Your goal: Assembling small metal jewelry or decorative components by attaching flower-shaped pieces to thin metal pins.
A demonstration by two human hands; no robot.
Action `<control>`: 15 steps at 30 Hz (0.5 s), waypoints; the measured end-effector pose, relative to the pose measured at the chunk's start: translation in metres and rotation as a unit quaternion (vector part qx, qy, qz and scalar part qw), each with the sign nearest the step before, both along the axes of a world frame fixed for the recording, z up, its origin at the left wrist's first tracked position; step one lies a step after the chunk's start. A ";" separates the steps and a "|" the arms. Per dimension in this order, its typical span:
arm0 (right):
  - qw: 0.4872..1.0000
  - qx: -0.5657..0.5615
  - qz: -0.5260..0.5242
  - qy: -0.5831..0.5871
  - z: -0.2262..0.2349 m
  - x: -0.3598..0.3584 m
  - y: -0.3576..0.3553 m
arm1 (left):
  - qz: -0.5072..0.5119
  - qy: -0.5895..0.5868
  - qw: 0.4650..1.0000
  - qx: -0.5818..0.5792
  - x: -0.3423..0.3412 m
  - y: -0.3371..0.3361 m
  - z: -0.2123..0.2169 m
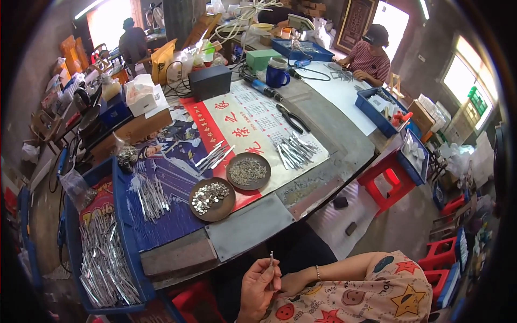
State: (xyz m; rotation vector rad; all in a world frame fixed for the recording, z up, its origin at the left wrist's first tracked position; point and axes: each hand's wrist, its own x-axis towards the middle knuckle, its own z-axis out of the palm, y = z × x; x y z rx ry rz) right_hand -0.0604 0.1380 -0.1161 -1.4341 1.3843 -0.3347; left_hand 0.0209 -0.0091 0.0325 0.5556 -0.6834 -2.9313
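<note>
My left hand (259,284) is closed near the table's front edge, pinching a slim silvery metal piece (272,257) that stands upright from the fingertips. Close beside it lies my right hand (291,283), its fingers hidden behind the left hand. On the table ahead are two round brown dishes. The nearer dish (219,214) holds small shiny round metal parts; the other dish (249,186) holds tiny metal bits. Slim metal pieces like the held one lie in a left pile (151,200), a small middle bunch (216,156) and a right pile (297,151).
A blue bin (135,258) full of slim metal strips stands at the left. Farther back are black-handled pliers (293,119), a blue electric screwdriver (262,88), a blue mug (277,74) and a dark box (210,82). Another person (370,56) sits at the far right; a red stool (389,188) stands below.
</note>
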 end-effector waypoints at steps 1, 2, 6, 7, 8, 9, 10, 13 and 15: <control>1.000 -0.001 0.000 -0.028 0.004 -0.003 -0.002 | 0.000 0.001 1.000 0.000 0.000 0.000 0.000; 1.000 -0.001 0.001 -0.028 0.006 -0.002 -0.002 | -0.023 0.014 1.000 0.007 0.000 -0.001 0.001; 1.000 0.019 -0.010 -0.009 0.020 0.005 -0.008 | -0.037 0.009 0.999 0.011 0.003 -0.009 0.000; 1.000 0.011 -0.024 -0.001 0.019 0.006 -0.007 | -0.037 0.006 0.999 0.012 0.004 -0.009 -0.004; 0.999 0.003 -0.039 0.007 0.018 0.007 -0.006 | -0.030 0.017 0.999 0.009 0.004 -0.008 -0.009; 0.999 0.004 -0.039 0.004 0.016 0.007 -0.004 | -0.023 0.028 0.999 0.007 0.004 -0.008 -0.012; 0.999 -0.007 -0.038 0.019 0.015 0.007 -0.003 | -0.024 0.026 0.999 0.009 0.004 -0.008 -0.013; 0.997 -0.045 -0.045 0.036 -0.001 0.011 0.006 | -0.019 0.028 0.999 0.022 0.000 -0.008 -0.013; 0.995 -0.071 -0.052 0.040 -0.010 0.010 0.008 | -0.022 0.028 0.999 0.022 -0.001 -0.007 -0.012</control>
